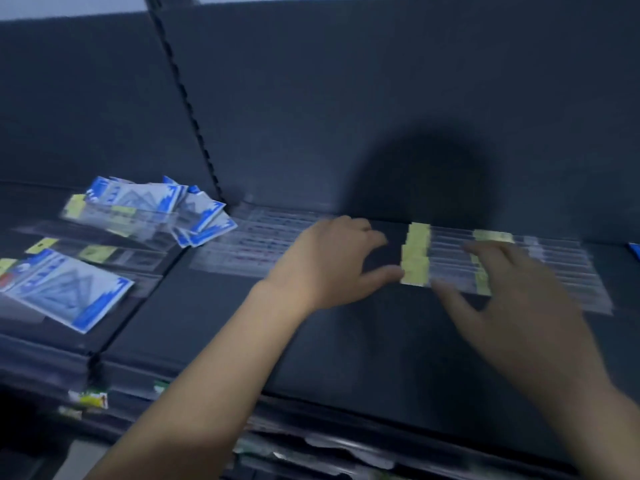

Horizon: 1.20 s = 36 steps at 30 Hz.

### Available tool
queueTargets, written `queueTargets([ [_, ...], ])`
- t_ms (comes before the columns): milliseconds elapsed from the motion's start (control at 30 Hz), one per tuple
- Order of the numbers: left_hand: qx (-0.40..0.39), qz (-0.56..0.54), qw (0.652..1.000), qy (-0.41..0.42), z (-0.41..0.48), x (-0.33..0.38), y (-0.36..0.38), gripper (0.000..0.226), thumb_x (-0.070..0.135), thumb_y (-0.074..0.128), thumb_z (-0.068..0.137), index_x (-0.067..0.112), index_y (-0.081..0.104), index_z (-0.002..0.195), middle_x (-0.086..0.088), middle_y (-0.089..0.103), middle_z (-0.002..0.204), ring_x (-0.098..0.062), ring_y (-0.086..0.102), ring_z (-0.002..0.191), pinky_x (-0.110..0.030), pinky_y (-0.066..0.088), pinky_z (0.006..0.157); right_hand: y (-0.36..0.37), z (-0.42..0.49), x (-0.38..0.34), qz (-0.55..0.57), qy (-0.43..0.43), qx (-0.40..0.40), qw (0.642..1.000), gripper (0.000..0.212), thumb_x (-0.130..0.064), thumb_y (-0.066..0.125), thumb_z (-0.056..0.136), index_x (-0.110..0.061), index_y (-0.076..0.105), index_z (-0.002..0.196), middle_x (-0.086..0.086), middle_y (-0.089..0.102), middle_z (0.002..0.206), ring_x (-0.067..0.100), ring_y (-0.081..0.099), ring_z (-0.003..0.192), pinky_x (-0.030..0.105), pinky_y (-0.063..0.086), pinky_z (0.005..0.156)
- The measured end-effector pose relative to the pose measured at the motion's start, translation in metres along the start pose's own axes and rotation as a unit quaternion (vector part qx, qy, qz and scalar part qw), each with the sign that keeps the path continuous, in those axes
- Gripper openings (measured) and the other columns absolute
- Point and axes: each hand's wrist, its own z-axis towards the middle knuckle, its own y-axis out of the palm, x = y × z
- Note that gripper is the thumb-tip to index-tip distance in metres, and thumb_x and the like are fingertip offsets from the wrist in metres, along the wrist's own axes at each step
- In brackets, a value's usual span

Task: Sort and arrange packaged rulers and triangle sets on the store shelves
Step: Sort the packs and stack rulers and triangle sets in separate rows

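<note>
Right now both hands work at a dark shelf (pixel 346 341) on which the packaged rulers (pixel 547 275) lie flat in a side-by-side row toward the right, each in a clear sleeve with yellow labels (pixel 415 258) stacked along the row's left end. The left hand (pixel 329 261) sits at that end with its fingers loosely spread, holding nothing, the thumb touching the nearest yellow label. The right hand (pixel 512 296) lies over the middle of the row, fingers splayed and fairly straight on top of the sleeves, gripping nothing. Behind the left hand a second batch of clear ruler packs (pixel 256 244) lies flat against the back panel (pixel 381 81); their printing is too smeared to read. On the neighbouring shelf section to the left, past the slotted upright (pixel 187 98), a loose heap of triangle sets (pixel 194 209) in blue-and-white packs overlaps untidily, with more clear sleeves and yellow tags beneath and beside it. Nearer the front edge lies 1 more triangle pack (pixel 65 289), tilted, its set squares faintly visible through the window. Motion blur softens everything, so counts of sleeves cannot be told. A blue corner (pixel 635 251) is cut off by the right edge. Under the shelf front, other packets (pixel 86 400) show only as coloured slivers. A round shadow (pixel 426 181) falls on the back panel.
</note>
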Motion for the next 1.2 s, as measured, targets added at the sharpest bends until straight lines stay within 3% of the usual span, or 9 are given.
queueTargets([
  [200,0.041,0.083,0.993,-0.072,-0.105,-0.122,-0.034,0.059,0.068,0.039,0.086,0.022,0.064,0.112,0.002,0.065,0.102,-0.022,0.058,0.101,-0.034,0.042,0.086,0.046,0.0,-0.141,0.026,-0.041,-0.04,0.998,0.059,-0.049,0.052,0.087,-0.019,0.042,0.137,0.003,0.048,0.136,0.027,0.046,0.118,0.037,0.039,0.093],
  [400,0.001,0.142,0.979,-0.144,-0.177,-0.233,-0.058,0.07,0.074,0.023,0.079,0.026,0.062,0.112,0.005,0.065,0.1,-0.021,0.057,0.099,-0.032,0.037,0.081,0.087,0.006,-0.264,0.032,-0.086,-0.073,0.993,0.057,-0.053,0.046,0.09,-0.022,0.038,0.137,0.0,0.046,0.134,0.022,0.045,0.118,0.034,0.041,0.089],
  [567,-0.002,0.144,0.975,-0.169,-0.2,-0.293,-0.061,0.065,0.073,0.024,0.081,0.027,0.062,0.106,0.006,0.064,0.095,-0.019,0.059,0.094,-0.031,0.032,0.073,0.105,0.023,-0.309,0.02,-0.102,-0.101,0.989,0.057,-0.054,0.045,0.09,-0.023,0.037,0.137,-0.001,0.046,0.135,0.021,0.045,0.118,0.034,0.041,0.091],
  [733,-0.019,0.136,0.967,-0.214,-0.207,-0.339,-0.052,0.063,0.074,0.029,0.083,0.028,0.059,0.115,0.006,0.064,0.101,-0.019,0.058,0.1,-0.032,0.04,0.081,0.126,0.057,-0.334,0.034,-0.108,-0.11,0.987,0.058,-0.055,0.047,0.088,-0.022,0.04,0.136,0.0,0.051,0.128,0.022,0.049,0.113,0.034,0.044,0.083],
  [833,-0.032,0.125,0.968,-0.217,-0.206,-0.366,-0.053,0.06,0.073,0.031,0.084,0.028,0.059,0.113,0.006,0.062,0.101,-0.018,0.057,0.102,-0.032,0.039,0.08,0.144,0.071,-0.35,0.047,-0.09,-0.123,0.987,0.053,-0.055,0.047,0.089,-0.022,0.044,0.131,0.001,0.054,0.124,0.022,0.052,0.109,0.031,0.039,0.074],
  [1033,-0.007,0.128,0.971,-0.201,-0.193,-0.436,-0.053,0.052,0.067,0.041,0.086,0.025,0.062,0.108,0.005,0.065,0.104,-0.02,0.059,0.103,-0.03,0.038,0.078,0.187,0.103,-0.399,0.06,-0.041,-0.117,0.991,0.049,-0.051,0.043,0.094,-0.009,0.049,0.12,0.009,0.059,0.112,0.027,0.054,0.103,0.035,0.044,0.075],
  [1200,-0.003,0.103,0.985,-0.138,-0.179,-0.492,-0.046,0.051,0.067,0.04,0.087,0.025,0.06,0.108,0.003,0.064,0.109,-0.021,0.059,0.102,-0.031,0.039,0.078,0.217,0.133,-0.434,0.009,0.099,-0.067,0.993,0.06,-0.058,0.049,0.088,-0.004,0.048,0.116,0.015,0.057,0.116,0.034,0.052,0.109,0.04,0.043,0.084],
])
